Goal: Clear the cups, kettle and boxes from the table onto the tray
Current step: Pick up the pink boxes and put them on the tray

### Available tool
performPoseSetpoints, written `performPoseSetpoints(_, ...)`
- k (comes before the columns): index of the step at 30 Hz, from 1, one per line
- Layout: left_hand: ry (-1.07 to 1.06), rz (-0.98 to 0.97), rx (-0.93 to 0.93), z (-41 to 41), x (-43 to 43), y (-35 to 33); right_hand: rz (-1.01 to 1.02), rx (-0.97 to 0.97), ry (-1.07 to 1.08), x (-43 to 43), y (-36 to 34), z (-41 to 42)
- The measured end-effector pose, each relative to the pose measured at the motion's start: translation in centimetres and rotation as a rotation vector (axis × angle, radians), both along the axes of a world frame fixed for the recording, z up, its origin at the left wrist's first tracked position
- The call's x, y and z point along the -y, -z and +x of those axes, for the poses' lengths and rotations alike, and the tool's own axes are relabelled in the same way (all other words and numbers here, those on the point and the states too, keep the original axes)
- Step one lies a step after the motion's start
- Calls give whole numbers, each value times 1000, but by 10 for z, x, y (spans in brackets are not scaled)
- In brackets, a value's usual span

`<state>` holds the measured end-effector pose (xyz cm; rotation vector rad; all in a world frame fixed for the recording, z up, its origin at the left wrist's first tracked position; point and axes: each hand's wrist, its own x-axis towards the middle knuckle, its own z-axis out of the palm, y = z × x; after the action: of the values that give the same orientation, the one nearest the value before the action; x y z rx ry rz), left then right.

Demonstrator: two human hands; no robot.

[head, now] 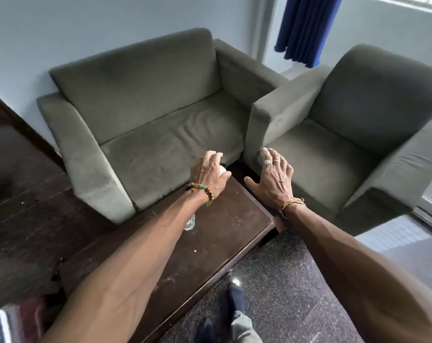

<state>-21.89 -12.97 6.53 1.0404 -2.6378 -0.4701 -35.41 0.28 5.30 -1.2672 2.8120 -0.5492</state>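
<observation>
The left forearm (135, 256) is stretched along the surface (210, 243).
At its far end a white cup (222, 170) is enclosed in the left hand (207, 174) grip; the right hand (274, 179) is spread, empty.

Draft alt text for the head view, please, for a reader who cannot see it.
A person's left hand curls round a pale object at the far end of a dark wooden table, while the right hand hovers open beside it. A clear glass stands by the left forearm; a grey sofa and armchair stand beyond.
</observation>
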Motion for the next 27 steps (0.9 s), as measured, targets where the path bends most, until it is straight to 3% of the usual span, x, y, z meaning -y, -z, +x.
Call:
performPoseSetpoints(13, -320, 108, 59, 32, 90, 52, 59, 170, -338, 149, 59, -6)
performPoseSetpoints(19, -544, 183, 72, 108, 106, 88, 121, 214, -547, 202, 88, 56)
performPoseSetpoints(27, -833, 423, 34, 213, 76, 162, 354, 339, -756, 202, 168, 167)
